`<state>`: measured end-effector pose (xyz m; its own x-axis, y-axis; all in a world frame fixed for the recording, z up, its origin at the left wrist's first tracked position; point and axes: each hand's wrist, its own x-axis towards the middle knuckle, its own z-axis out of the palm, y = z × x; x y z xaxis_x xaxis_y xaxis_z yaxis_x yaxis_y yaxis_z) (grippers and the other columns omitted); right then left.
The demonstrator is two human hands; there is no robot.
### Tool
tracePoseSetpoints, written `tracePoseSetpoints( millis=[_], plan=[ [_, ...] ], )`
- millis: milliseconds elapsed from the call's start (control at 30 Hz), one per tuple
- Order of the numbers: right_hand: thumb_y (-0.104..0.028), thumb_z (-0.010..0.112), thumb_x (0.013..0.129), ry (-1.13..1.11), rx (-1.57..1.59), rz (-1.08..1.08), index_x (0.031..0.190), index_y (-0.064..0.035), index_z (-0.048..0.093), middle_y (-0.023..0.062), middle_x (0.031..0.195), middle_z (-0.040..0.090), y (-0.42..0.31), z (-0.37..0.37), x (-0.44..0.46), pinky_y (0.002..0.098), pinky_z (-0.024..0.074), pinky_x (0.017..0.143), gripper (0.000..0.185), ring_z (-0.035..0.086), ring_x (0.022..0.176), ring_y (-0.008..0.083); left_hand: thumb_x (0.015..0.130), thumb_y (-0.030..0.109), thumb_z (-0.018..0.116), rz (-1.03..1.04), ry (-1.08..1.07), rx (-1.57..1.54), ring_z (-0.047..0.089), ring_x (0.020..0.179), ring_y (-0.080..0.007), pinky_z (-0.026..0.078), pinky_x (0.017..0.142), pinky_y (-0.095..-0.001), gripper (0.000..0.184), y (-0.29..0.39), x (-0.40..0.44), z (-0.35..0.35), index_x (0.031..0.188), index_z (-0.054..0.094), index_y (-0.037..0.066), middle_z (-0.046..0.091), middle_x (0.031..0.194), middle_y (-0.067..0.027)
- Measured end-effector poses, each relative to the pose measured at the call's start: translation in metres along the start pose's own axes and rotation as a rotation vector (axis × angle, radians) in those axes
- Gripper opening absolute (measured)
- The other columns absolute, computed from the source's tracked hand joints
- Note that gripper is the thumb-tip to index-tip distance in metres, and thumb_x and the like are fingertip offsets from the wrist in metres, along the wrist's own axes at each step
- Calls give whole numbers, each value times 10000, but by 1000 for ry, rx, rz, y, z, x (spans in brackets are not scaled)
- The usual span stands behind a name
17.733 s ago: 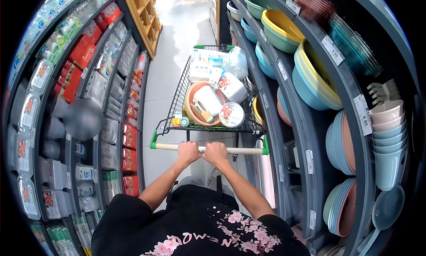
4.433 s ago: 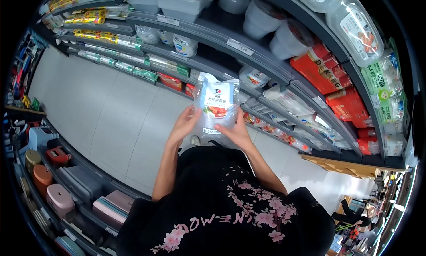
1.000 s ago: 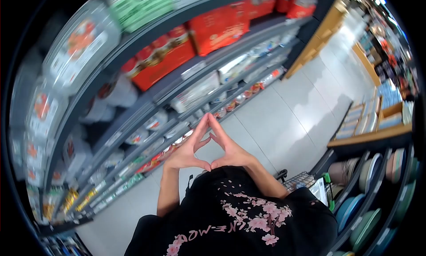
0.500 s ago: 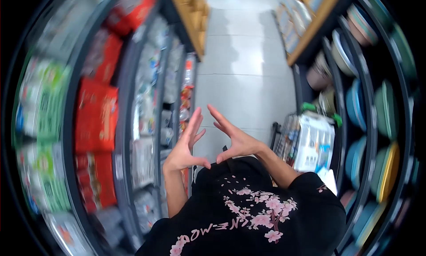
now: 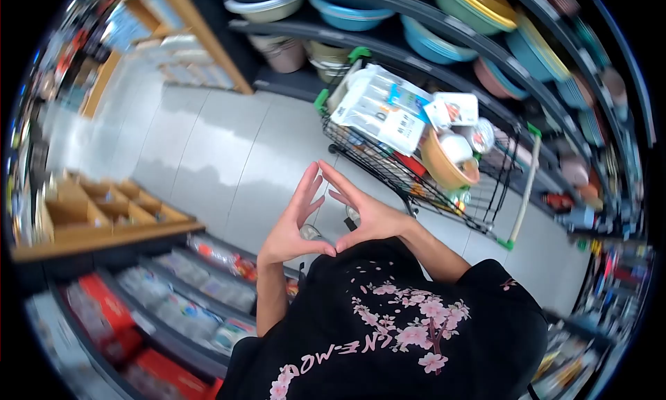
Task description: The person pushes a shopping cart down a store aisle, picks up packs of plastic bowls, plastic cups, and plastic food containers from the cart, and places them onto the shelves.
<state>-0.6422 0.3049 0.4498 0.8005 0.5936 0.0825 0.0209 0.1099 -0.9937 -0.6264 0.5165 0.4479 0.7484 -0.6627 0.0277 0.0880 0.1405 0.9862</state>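
Observation:
My left hand (image 5: 295, 223) and my right hand (image 5: 364, 216) are raised in front of my chest over the floor. Their index fingertips and thumb tips meet or nearly meet, framing a gap, and the fingers are stretched out. Neither hand holds anything. Ahead and to the right, apart from my hands, is a wire shopping cart (image 5: 368, 150) with green corners. In it lie a white plastic package (image 5: 381, 112), an orange basin (image 5: 444, 161) with white containers in it, and a clear round tub (image 5: 480, 135).
Shelves with blue basins (image 5: 354, 15) and yellow-green basins (image 5: 479, 5) curve behind the cart. A wooden rack (image 5: 104, 209) stands at the left, above a shelf with red packages (image 5: 104, 306). Pale tiled floor (image 5: 222, 150) shows between them.
The view has swung right, from the packaged-goods shelves to the cart and basins. The package held earlier is gone from my hands. My fingertips, apart half a second ago, have come together.

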Motion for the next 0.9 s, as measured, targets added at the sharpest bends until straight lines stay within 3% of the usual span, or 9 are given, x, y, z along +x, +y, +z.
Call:
tracePoseSetpoints(
  millis=[233,300,367,433,600,700,767,900],
  plan=[
    [-306,931,611,468,69,-42,1568,-123,-33,98,1634,-54,13,19,-50,517,129,1194,1371,-2,1509,254,447,320,983,-80,-427,-99,81,1502,-332,218,1169,-518,1500,-17,61,4,1566,12,89,15,1631,-144],
    [-323,936,599,656,75,-49,1568,-118,-31,96,1635,-46,17,19,-69,516,121,1192,1384,3,1510,259,500,238,971,-52,-576,-135,45,1507,-299,196,1184,-506,1430,-26,82,27,1564,31,73,19,1634,-125],
    [-348,941,584,762,82,-88,1568,-115,-23,95,1636,-36,24,19,-87,518,119,1189,1397,5,1511,270,521,255,963,-77,-640,-158,29,1508,-287,182,1191,-493,1409,-31,96,48,1564,34,71,14,1634,-123],
    [-291,929,615,869,113,-146,1571,-122,4,103,1637,-28,26,14,-100,517,170,1183,1341,10,1509,273,445,322,977,-130,-717,-107,30,1511,-283,172,1187,-510,1493,-32,113,62,1566,19,86,-1,1637,-115],
    [-246,914,646,908,132,-237,1571,-121,-2,95,1637,-16,35,-23,-108,522,175,1181,1307,22,1508,274,447,352,970,-144,-749,-31,32,1511,-287,165,1187,-521,1493,-39,153,84,1566,18,87,-6,1637,-115],
    [-213,892,682,803,119,-204,1572,-118,10,92,1636,2,31,-72,-116,509,191,1182,1256,68,1500,265,431,395,963,-179,-680,-13,39,1509,-303,171,1185,-527,1506,-41,189,97,1568,19,104,-6,1637,-111],
    [-228,884,699,785,130,-235,1572,-114,26,97,1634,20,26,-104,-121,511,188,1180,1230,68,1499,277,532,337,948,-143,-609,-27,54,1506,-297,176,1192,-505,1403,-42,207,110,1567,31,97,27,1634,-109],
    [-244,878,712,821,195,-253,1568,-93,32,117,1630,32,28,-158,-141,512,188,1176,1212,72,1497,295,543,367,934,-184,-627,-11,71,1505,-288,182,1193,-495,1388,-44,263,145,1569,34,114,47,1633,-105]
  ],
)
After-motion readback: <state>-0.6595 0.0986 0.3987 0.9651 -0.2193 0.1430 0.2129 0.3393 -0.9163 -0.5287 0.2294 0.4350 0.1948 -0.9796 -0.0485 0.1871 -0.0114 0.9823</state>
